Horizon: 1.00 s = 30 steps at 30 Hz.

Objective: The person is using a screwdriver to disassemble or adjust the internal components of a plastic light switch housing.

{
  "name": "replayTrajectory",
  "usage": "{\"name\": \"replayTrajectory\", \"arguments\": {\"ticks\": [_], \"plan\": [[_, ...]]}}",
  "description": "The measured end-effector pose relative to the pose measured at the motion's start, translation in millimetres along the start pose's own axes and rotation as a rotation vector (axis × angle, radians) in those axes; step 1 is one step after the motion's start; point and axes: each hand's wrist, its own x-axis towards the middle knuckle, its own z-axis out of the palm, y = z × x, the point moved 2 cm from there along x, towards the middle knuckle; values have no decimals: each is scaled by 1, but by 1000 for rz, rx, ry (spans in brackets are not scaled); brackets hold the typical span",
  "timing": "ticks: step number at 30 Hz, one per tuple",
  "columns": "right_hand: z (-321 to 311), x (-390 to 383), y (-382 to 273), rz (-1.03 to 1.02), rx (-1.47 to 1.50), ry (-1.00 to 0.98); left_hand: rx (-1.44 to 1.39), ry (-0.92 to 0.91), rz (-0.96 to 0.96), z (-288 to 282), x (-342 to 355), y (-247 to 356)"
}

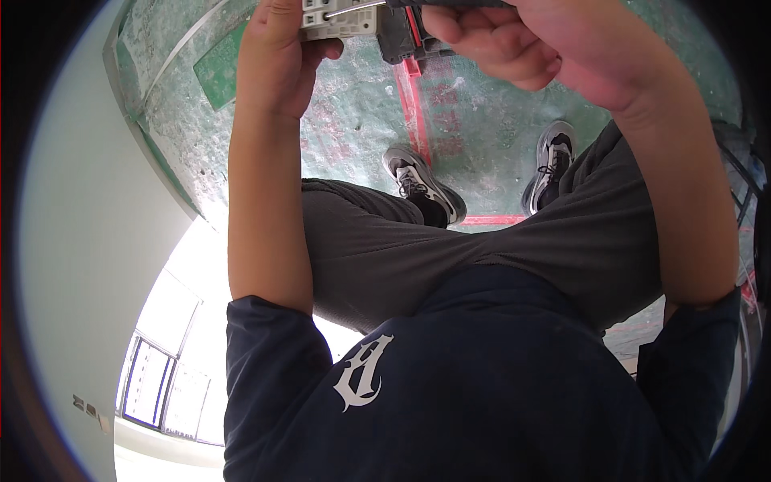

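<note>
Left hand is clenching a small pale-grey rigid plastic switch module, at the picture's top edge. Right hand, just right of module, is gripping a thin metal screwdriver shaft, tip touching module. Module prob. light, stiff, brittle-ish; grip by its side edges.

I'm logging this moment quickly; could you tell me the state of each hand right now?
Left hand: closed around a pale switch-like module.
Right hand: closed on a screwdriver whose tip meets the module.
</note>
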Motion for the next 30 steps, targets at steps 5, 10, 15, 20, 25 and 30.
{"name": "replayTrajectory", "arguments": {"ticks": [5,10,15,20,25,30], "plan": [[5,5,17,45,-85,-72,68,9,54,-4,-1,8],[-4,16,24,47,76,50,95,35,68,-6,2,11],[-2,21,26,-89,-114,40,137,105,15,-5,-4,19],[10,18,18,-128,-395,134,82,43,103,-13,1,9],[1,25,18,-250,-759,201,88,38,91,-10,1,7],[2,25,29,-603,-1074,428,89,34,50,-12,4,4]]}}
